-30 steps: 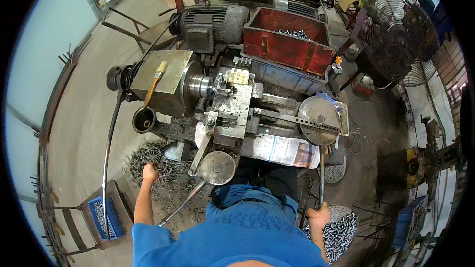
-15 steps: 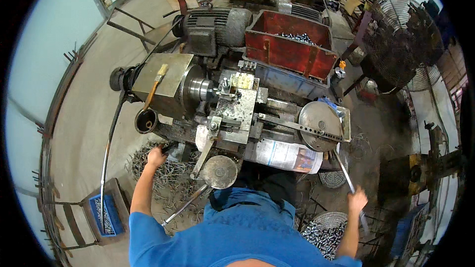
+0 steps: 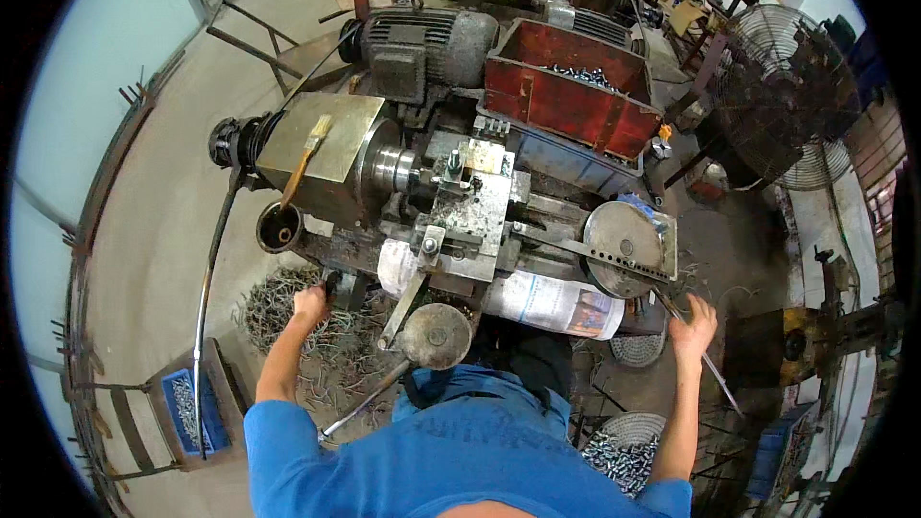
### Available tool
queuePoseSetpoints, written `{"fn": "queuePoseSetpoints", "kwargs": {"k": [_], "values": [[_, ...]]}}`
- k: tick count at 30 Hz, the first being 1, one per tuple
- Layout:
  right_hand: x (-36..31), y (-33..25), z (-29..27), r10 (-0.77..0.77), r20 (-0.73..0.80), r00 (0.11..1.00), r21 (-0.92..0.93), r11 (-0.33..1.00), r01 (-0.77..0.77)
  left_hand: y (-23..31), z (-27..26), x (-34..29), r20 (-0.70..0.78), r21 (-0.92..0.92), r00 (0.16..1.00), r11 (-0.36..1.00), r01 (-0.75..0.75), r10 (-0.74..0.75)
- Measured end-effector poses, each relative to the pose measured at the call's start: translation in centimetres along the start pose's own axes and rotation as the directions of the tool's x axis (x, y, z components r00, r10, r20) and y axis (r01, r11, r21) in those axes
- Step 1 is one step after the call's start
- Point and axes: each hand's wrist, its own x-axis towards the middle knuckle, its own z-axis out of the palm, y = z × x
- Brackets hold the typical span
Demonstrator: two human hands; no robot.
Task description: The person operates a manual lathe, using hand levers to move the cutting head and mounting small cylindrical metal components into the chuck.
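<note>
At the front of a small greasy lathe, my left hand [image 3: 309, 304] is closed around a dark handle [image 3: 332, 282] below the headstock, mostly hidden by the fingers. Out to the right, my right hand [image 3: 693, 326] grips a long thin metal lever [image 3: 715, 366] that slants down from beside a round metal disc [image 3: 625, 242]. Its fingers point upward, with the lever crossing the palm. Between the hands are the shiny chuck [image 3: 393, 169], the tool post [image 3: 454, 165] on the slide, and a lever with a round plate [image 3: 436, 336] close to my body.
A wooden-handled brush [image 3: 309, 155] lies on the headstock cover. Behind stand a motor [image 3: 422, 48] and a red bin [image 3: 566, 101] of small metal parts. Metal shavings [image 3: 278, 317] heap below my left hand. A basket of parts [image 3: 624, 456] sits low right; a large fan [image 3: 782, 86] stands right.
My right hand has moved up and away from my body, and the lever's lower end has swung outward to the right. My left hand stays at the dark handle. The view has shifted slightly.
</note>
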Motion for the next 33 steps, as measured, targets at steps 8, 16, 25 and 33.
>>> {"fn": "queuePoseSetpoints", "kwargs": {"k": [8,16,25,33], "values": [[11.4,-24.9,-0.9,-0.612,-0.181,0.770,0.547,0.588,0.596,-1.8,-5.9,-1.1,0.104,-0.087,0.993,0.994,0.066,-0.056],[13.8,-43.2,3.4,-0.899,0.133,0.418,0.222,0.438,0.871,-12.3,-23.5,-8.6,-0.538,-0.328,0.746,0.913,0.243,-0.392],[13.5,-44.0,6.7,-0.879,0.181,0.441,0.295,0.476,0.828,-6.9,-18.3,-13.9,-0.335,-0.316,0.697,0.773,0.550,-0.633],[13.2,-43.6,4.5,-0.854,0.276,0.441,0.195,0.499,0.844,-4.7,-19.3,-14.4,-0.274,-0.383,0.806,0.828,0.410,-0.526]]}}
